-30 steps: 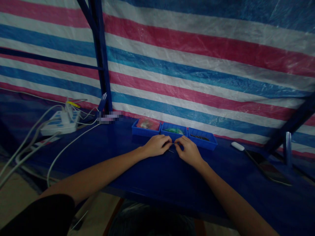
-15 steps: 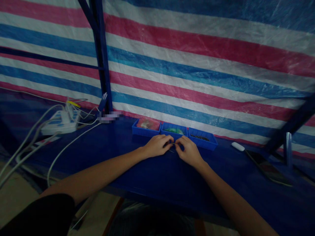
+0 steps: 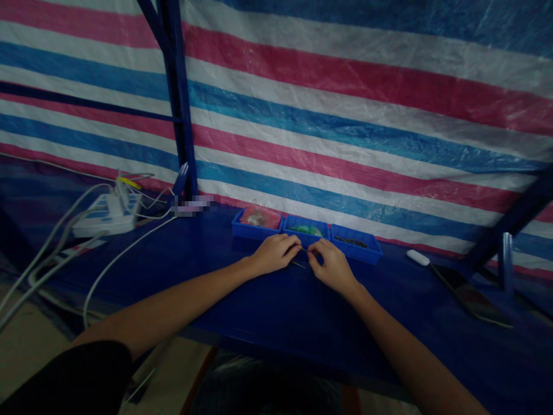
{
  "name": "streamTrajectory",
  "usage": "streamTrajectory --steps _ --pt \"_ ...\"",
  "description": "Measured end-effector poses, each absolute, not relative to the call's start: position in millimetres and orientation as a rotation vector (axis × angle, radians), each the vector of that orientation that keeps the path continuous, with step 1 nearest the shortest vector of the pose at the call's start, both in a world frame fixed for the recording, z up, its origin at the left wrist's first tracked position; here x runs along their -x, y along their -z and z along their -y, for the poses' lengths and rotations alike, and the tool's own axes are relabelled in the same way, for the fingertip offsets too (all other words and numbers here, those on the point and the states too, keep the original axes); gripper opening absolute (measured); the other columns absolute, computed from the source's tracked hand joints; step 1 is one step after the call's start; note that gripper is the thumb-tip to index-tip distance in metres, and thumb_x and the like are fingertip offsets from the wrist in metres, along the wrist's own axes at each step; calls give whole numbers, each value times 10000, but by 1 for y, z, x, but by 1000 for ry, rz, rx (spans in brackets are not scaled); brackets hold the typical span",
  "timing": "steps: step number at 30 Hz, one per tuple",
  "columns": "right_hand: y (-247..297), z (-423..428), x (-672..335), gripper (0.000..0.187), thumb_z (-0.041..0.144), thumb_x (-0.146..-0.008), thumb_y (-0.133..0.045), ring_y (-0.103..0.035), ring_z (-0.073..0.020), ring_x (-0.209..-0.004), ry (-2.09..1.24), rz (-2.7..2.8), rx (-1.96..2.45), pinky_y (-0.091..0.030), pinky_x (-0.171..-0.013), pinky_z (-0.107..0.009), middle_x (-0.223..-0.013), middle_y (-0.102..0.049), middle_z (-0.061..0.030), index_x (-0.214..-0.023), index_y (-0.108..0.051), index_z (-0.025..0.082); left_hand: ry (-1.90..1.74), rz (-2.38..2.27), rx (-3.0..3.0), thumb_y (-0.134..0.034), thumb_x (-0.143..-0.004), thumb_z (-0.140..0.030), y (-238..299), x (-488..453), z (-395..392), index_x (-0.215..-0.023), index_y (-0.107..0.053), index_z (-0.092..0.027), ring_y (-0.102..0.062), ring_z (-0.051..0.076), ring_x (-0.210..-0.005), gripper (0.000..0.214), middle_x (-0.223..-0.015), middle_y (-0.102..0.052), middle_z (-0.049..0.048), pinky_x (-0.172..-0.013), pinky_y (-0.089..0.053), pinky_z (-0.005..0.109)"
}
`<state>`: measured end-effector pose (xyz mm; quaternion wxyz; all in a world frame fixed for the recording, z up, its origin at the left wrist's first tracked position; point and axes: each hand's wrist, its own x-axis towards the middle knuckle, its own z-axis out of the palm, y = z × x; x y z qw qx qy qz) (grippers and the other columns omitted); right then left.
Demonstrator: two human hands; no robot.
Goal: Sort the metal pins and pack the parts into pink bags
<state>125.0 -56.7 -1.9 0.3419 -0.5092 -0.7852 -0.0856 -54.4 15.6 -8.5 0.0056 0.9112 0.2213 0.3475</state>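
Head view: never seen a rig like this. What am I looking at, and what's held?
No machine here: these are a person's bare hands, seen by one head-worn camera looking forward and down. The right hand pinches a thin piece; the fingertips of the left hand meet its other end, but whether they grip it is too small to tell. A thin rod lies just below on the blue table. Behind the hands stand three blue bins in a row. Toward the picture's right lie a white oblong item and a smartphone; at left, a white power strip with cables. A striped tarp hangs behind.
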Motion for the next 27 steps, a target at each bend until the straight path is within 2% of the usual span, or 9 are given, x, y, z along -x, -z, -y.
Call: streamTrajectory --steps 27 --pt "2 57 -125 114 161 -808 -475 -551 -170 -745 245 2016 1386 -422 -685 -280 -788 -588 -32 -820 -581 201 -1110 -741 -2834 -415 -920 -274 5 55 -15 -862 -589 -170 -596 149 -722 211 -781 -645 25 -680 -445 266"
